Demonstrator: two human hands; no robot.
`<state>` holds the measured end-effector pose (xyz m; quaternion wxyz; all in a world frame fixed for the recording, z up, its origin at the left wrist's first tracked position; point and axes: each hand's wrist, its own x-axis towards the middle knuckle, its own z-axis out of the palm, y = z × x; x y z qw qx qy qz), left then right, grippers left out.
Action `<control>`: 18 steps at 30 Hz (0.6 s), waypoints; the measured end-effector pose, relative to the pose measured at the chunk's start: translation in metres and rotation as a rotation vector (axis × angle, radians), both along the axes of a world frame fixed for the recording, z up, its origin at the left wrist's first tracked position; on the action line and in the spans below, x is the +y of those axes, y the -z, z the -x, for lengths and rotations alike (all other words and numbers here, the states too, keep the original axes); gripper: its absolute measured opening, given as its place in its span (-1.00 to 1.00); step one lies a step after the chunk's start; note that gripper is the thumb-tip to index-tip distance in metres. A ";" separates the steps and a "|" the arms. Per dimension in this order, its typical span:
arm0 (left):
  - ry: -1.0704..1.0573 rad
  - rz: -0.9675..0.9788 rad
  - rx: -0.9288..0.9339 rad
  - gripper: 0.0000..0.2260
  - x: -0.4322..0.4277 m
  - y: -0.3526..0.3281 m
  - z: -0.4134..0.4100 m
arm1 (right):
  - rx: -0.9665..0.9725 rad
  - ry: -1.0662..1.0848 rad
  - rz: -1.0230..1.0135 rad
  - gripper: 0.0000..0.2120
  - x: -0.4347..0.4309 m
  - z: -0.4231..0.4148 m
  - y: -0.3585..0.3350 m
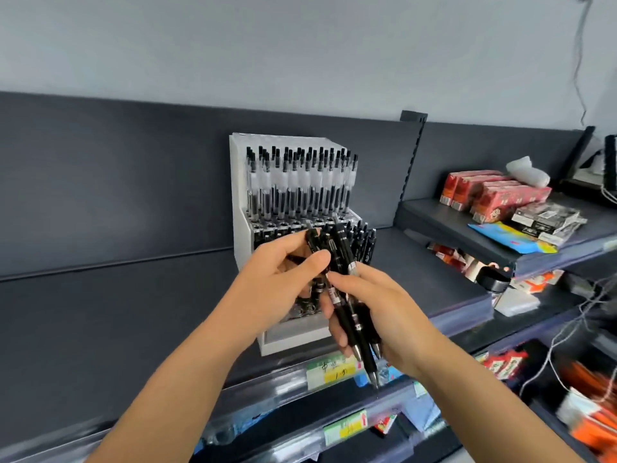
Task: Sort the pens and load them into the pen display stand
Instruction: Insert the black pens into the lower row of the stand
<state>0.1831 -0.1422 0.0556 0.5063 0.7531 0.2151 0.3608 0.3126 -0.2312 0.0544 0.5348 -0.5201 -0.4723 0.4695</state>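
Lower tiers of the pen display stand hidden behind both hands, pen bundle count unclear inside curled fingers, price label handwriting on shelf front edge unreadable, orange packets blurred, cut by right edge

Retail shop, stationery/convenience type. Dark metal gondola shelves with clear price-label strips along the front edges, handwritten yellow price tag on one. White pen display stand stocked with rows of identical black pens. Neighbouring shelf holds stacked red boxed goods and packaged items.
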 end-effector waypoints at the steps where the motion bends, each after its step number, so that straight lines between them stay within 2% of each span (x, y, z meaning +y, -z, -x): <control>1: 0.007 -0.015 -0.012 -0.86 0.003 -0.004 -0.005 | -0.005 -0.007 -0.024 -0.81 0.004 -0.006 -0.005; 5: -0.079 -0.096 -0.103 -0.88 0.008 -0.014 -0.022 | -0.006 -0.023 -0.110 -0.87 0.018 -0.022 -0.008; 8: -0.183 -0.149 -0.133 -0.93 0.005 -0.012 -0.029 | -0.057 -0.052 -0.135 -0.79 0.024 -0.028 -0.004; 12: -0.283 -0.163 -0.160 -0.84 -0.001 -0.006 -0.032 | -0.092 -0.122 -0.167 -0.73 0.027 -0.037 0.002; 16: -0.361 -0.135 -0.257 -0.79 -0.006 -0.002 -0.033 | -0.263 -0.056 -0.274 -0.74 0.031 -0.050 0.006; 18: -0.405 -0.119 -0.286 -0.78 -0.006 -0.003 -0.033 | -0.226 -0.006 -0.277 -0.77 0.032 -0.056 0.002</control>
